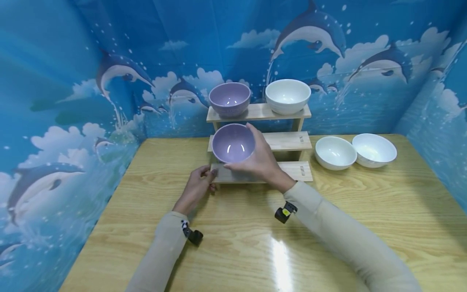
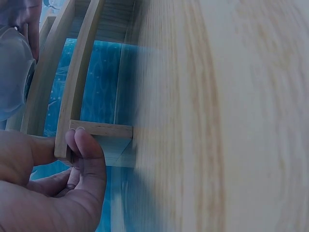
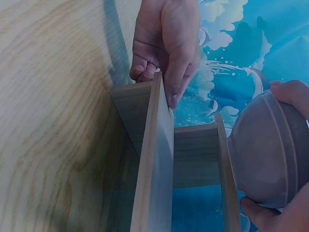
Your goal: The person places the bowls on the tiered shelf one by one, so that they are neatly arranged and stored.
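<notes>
My right hand (image 1: 260, 160) holds a purple bowl (image 1: 233, 142) by its right side, thumb low and fingers at the upper rim. The bowl is at the left of the middle board on a three-step wooden rack (image 1: 286, 169), its opening tilted toward me. In the right wrist view the bowl's base (image 3: 236, 150) is against or very near that board; contact is unclear. My left hand (image 1: 197, 186) pinches the left end of the lowest board, as the left wrist view shows with the thumb and fingers (image 2: 89, 154) on either side of it.
Another purple bowl (image 1: 230, 99) and a white bowl (image 1: 288, 96) stand on the top board. Right of the rack, a white bowl (image 1: 335, 153) and a second white bowl (image 1: 374, 150) sit side by side on the wooden table (image 1: 233, 251). A dolphin-print curtain (image 1: 219, 40) surrounds the table.
</notes>
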`<state>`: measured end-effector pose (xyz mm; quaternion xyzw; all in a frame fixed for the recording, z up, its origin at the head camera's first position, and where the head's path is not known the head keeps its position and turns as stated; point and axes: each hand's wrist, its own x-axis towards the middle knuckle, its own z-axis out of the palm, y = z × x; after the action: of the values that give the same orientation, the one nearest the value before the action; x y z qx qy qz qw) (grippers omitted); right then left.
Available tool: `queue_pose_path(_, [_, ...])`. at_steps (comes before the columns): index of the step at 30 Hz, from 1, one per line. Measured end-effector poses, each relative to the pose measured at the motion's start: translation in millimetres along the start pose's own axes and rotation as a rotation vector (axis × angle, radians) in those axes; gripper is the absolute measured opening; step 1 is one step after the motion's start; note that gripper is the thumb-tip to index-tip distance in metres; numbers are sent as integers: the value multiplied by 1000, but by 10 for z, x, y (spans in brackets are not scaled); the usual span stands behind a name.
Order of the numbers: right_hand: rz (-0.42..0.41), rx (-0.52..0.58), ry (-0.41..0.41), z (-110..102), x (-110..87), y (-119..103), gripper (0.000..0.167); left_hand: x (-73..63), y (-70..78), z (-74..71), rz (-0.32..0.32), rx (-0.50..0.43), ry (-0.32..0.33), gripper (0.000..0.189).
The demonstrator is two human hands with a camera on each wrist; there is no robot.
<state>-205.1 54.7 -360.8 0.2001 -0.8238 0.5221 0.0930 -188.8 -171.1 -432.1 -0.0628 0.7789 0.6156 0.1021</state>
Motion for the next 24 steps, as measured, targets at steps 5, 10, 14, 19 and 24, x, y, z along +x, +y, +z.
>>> queue_pose_path(5, [10, 21, 4, 2, 37, -6, 127, -3, 18, 14, -15, 3, 10, 54])
queue_pose_path(10, [6, 47, 12, 8, 81, -2, 124, -14, 23, 24, -17, 2, 21, 54])
queue_pose_path(14, [-2, 66, 20, 13, 116, -1, 120, -16, 16, 23, -13, 0, 19, 56])
queue_pose_path(19, [-2, 65, 34, 17, 149, 15, 118, -22, 21, 21, -27, 8, 20, 57])
queue_pose_path(24, [-11, 76, 49, 21, 176, 22, 115, -27, 27, 20, -33, 13, 22, 59])
